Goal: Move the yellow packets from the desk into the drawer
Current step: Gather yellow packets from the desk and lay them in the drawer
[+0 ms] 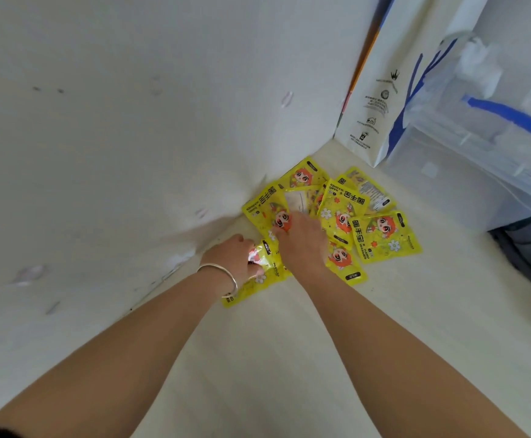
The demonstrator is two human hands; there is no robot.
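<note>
Spreading pale below, the surface (258,358) carries a clear plastic bin (479,147) and white paper bag (381,99) at two o'clock. Yellow packets (384,235) lie heaped at twelve, against the wall (131,121). The left grip (231,257) curls round one packet (265,263); the right grip (302,241) rests on the heap, whether pinching I cannot tell.

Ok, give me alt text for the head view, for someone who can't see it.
The left hand grips one yellow packet at the near edge of a pile on the desk; the right hand rests on the pile. A white paper bag stands behind.
</note>
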